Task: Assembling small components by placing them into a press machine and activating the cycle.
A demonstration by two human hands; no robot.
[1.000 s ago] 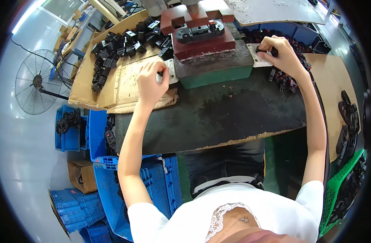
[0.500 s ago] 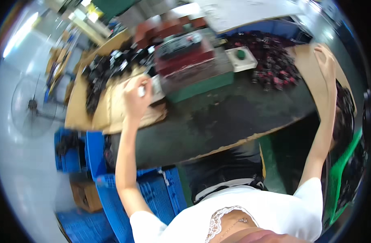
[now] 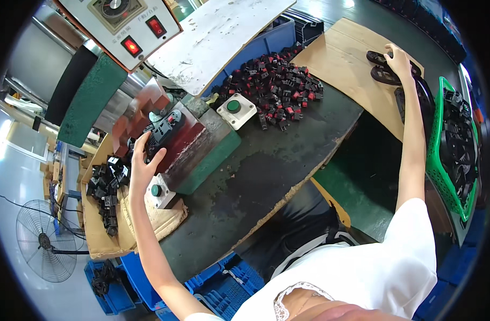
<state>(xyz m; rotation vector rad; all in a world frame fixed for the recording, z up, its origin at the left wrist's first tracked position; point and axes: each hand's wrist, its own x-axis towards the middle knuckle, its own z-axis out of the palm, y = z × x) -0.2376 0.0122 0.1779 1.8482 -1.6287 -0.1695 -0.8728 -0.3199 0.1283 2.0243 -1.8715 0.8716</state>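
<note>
— On top of the dark red oblong block (image 3: 185, 143), what to see?
— One long dark-grey plastic casing with rounded ends (image 3: 168, 128), lying slantwise; at its near end, the left hand (image 3: 142, 172).
— Fingers how?
— Thumb and forefinger well parted, with a visible gap between; nothing seen gripped. Touching the casing or just beside it: impossible to tell.
— And over to the right?
— Above a sheet of plain brown cardboard (image 3: 336, 53), the right hand (image 3: 399, 63), close to flat, elongated black plastic pieces (image 3: 385, 76). Fingers bent and partly hidden; impossible to tell how far parted, or whether closed on a piece.
— Between the two hands?
— On the worn black surface (image 3: 266, 166), a loose heap of small black-and-red plastic parts (image 3: 282, 88). Nearer the block, a square white box with a round green button (image 3: 237, 111); near the left wrist, a second white button box (image 3: 159, 192).
— Left of that wrist?
— Blocky black plastic parts (image 3: 108, 187), piled in an open brown cardboard box (image 3: 103, 247).
— Past the right forearm?
— A green perforated plastic basket (image 3: 435, 160), filled with black pieces (image 3: 459, 144).
</note>
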